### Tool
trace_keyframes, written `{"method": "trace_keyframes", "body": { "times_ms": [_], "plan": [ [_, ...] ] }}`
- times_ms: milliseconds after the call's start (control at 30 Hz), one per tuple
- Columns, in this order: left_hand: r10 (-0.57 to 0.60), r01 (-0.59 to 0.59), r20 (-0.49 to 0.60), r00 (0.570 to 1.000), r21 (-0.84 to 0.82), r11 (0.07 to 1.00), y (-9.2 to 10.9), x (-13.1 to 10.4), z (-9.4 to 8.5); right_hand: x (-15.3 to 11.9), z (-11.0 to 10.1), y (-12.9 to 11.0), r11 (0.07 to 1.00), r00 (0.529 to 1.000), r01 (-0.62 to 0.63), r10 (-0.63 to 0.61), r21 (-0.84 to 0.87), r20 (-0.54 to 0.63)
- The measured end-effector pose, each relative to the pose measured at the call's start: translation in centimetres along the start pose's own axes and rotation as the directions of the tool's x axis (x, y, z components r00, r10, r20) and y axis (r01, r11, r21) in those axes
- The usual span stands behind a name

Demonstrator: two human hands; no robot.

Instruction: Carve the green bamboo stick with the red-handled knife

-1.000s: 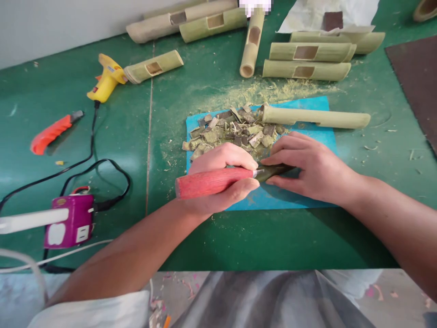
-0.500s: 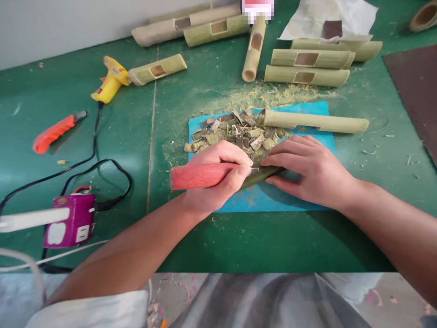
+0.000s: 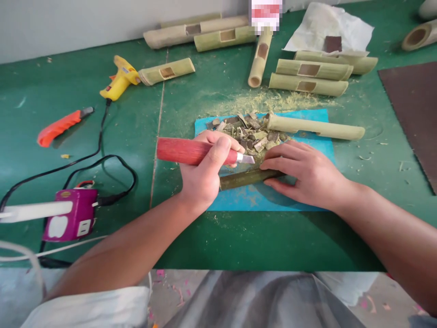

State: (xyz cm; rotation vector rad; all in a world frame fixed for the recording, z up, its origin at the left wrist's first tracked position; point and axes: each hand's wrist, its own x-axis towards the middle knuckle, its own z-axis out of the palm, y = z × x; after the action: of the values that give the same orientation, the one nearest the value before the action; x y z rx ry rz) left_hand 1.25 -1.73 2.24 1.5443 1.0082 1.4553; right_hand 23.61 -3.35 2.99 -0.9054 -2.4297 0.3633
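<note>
My left hand (image 3: 206, 168) is wrapped round the red wooden handle of a carving knife (image 3: 191, 151). The knife's short metal blade points right and sits just above a dark green bamboo tube (image 3: 241, 179). My right hand (image 3: 303, 175) grips the right end of that tube, its fingers hiding part of it. The tube lies across a blue sheet (image 3: 273, 202). Behind my hands is a heap of bark-like chips (image 3: 251, 130) and shavings. A pale bamboo tube (image 3: 317, 126) with a notch rests at the back of the sheet, right of the chips.
Several notched bamboo tubes (image 3: 309, 85) lie along the back of the green table (image 3: 273, 241). On the left are a yellow glue gun (image 3: 118, 79), an orange utility knife (image 3: 59, 129), a purple power adapter (image 3: 71, 216) and black cable. A dark brown sheet (image 3: 413, 114) lies at right.
My left hand has lifted and tilted the knife, bringing its blade up off the dark tube, whose left part now shows. My right hand keeps its hold. The view has shifted slightly.
</note>
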Motion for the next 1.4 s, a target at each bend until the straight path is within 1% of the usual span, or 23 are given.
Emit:
{"method": "trace_keyframes", "body": {
  "times_ms": [100,167,300,400,500,567,667,867,933,1000,1067,1133,1167,1233,1300,1367,1400],
  "plan": [
    [-0.064,0.064,-0.005,0.998,-0.055,0.996,0.3,0.1,0.0,0.1,0.2,0.0,0.999,1.0,0.026,-0.026,-0.04,-0.008],
    [-0.087,0.085,-0.011,0.996,-0.104,0.991,0.4,0.1,0.1,0.1,0.3,0.0,0.999,1.0,0.025,-0.025,-0.034,-0.009],
    [-0.104,0.101,-0.013,0.994,-0.162,0.982,0.4,0.2,0.2,0.3,0.2,0.2,0.999,1.0,-0.008,0.008,0.046,0.001],
    [-0.124,0.125,0.019,0.992,-0.144,0.982,0.3,0.1,0.2,0.4,0.0,0.5,0.992,0.998,-0.056,0.054,0.113,0.024],
    [-0.129,0.136,0.062,0.99,-0.13,0.982,0.1,-0.1,0.1,0.6,-0.2,0.8,0.977,0.992,-0.111,0.099,0.182,0.074],
    [-0.116,0.128,0.09,0.989,-0.147,0.981,0.0,-0.3,-0.1,0.7,-0.5,0.8,0.968,0.984,-0.152,0.129,0.201,0.121],
    [-0.075,0.094,0.114,0.991,-0.174,0.98,-0.1,-0.4,-0.2,1.0,-1.1,0.7,0.968,0.966,-0.201,0.17,0.152,0.195],
    [0.022,-0.008,0.112,0.993,-0.126,0.992,0.0,-0.6,-0.1,2.7,-2.5,0.3,0.983,0.901,-0.185,0.169,0.002,0.399],
    [0.057,-0.043,0.134,0.989,-0.112,0.993,0.1,-0.6,-0.2,3.1,-2.8,0.3,0.98,0.885,-0.198,0.179,0.001,0.429],
    [0.102,-0.087,0.184,0.978,-0.088,0.992,0.4,-0.5,-0.5,3.3,-3.0,0.4,0.974,0.879,-0.222,0.181,0.045,0.441],
    [0.161,-0.162,0.276,0.947,-0.021,0.987,0.7,-0.4,-0.9,3.3,-3.0,0.6,0.964,0.883,-0.241,0.17,0.113,0.437],
    [0.25,-0.287,0.365,0.897,0.048,0.957,1.1,-0.3,-1.2,3.2,-2.9,1.0,0.953,0.89,-0.249,0.156,0.171,0.428],
    [0.311,-0.364,0.399,0.863,0.063,0.929,1.2,-0.3,-1.4,3.2,-2.9,1.2,0.948,0.893,-0.253,0.152,0.193,0.424],
    [0.431,-0.509,0.46,0.776,0.054,0.859,1.4,-0.3,-1.7,3.1,-2.8,1.5,0.936,0.892,-0.268,0.152,0.228,0.425],
    [0.518,-0.626,0.525,0.675,0.036,0.779,1.4,-0.4,-1.9,3.1,-2.8,1.7,0.924,0.887,-0.29,0.161,0.25,0.432],
    [0.552,-0.71,0.596,0.584,0.045,0.703,1.4,-0.4,-2.0,3.1,-2.7,1.9,0.916,0.882,-0.304,0.167,0.261,0.44],
    [0.557,-0.739,0.62,0.553,0.056,0.672,1.4,-0.4,-2.0,3.1,-2.7,2.0,0.914,0.881,-0.306,0.166,0.266,0.443]
  ]
}}
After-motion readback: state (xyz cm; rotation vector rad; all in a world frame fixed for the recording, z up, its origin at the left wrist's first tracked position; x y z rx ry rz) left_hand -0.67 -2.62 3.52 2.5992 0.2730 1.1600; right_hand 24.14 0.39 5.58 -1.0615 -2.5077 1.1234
